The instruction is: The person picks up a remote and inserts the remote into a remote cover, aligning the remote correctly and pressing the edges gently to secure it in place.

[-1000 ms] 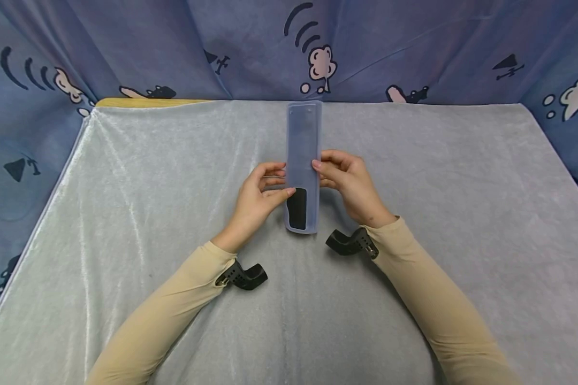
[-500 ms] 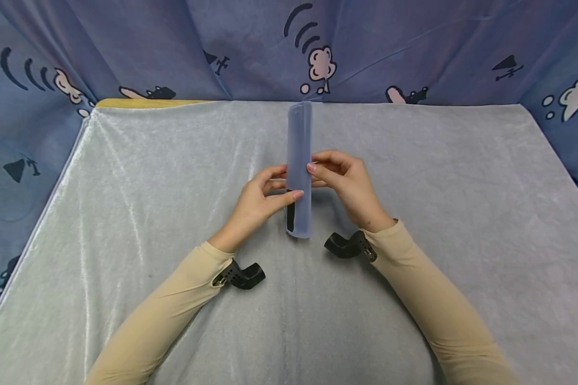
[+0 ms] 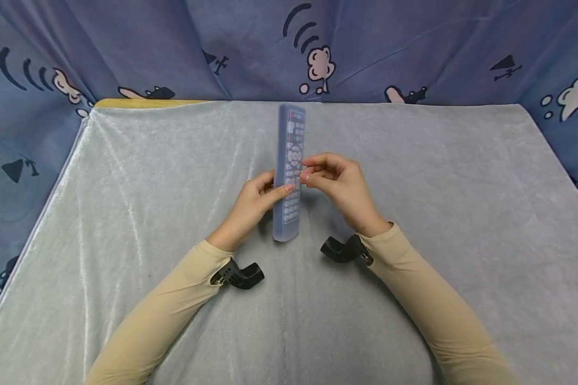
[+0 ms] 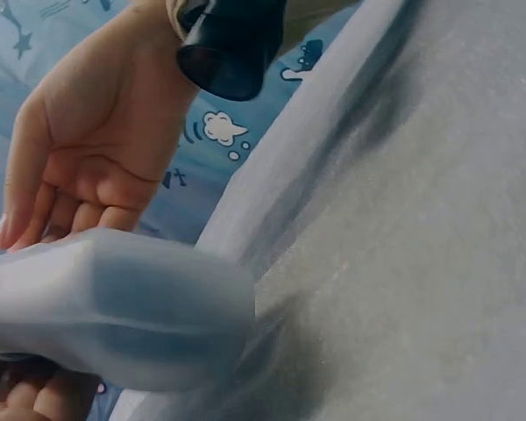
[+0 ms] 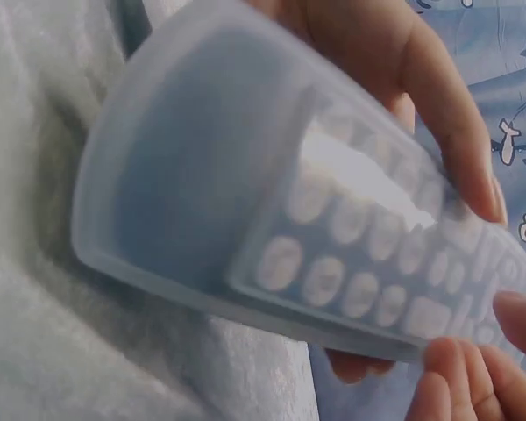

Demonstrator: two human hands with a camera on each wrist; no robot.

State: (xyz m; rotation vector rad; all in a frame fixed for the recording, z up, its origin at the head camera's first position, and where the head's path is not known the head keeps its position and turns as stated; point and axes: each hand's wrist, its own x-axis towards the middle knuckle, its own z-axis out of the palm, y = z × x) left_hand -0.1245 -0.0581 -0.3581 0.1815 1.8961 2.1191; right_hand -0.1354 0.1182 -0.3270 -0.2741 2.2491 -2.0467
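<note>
A TV remote control (image 3: 291,171) in a translucent bluish cover stands lengthwise near the middle of the cloth, its button face turned to the right. My left hand (image 3: 250,206) grips its left side, with the thumb on the front and the other fingers behind. In the right wrist view, white round buttons (image 5: 324,281) show through the cover, and the left thumb lies along the far edge. My right hand (image 3: 339,184) has its bent fingertips gathered right at the remote's right edge; I cannot tell whether they pinch it. The left wrist view shows the cover's rounded end (image 4: 175,316).
Grey velvety cloth (image 3: 438,240) covers the table under both arms. A blue patterned curtain (image 3: 250,48) hangs along the back and sides. At the back left, a yellow edge (image 3: 149,103) shows. Black camera mounts (image 3: 243,275) sit on both wrists.
The remote has turned about its long axis, from its back with the dark patch to its button face, and shifted slightly left. The right fingers now sit at its edge.
</note>
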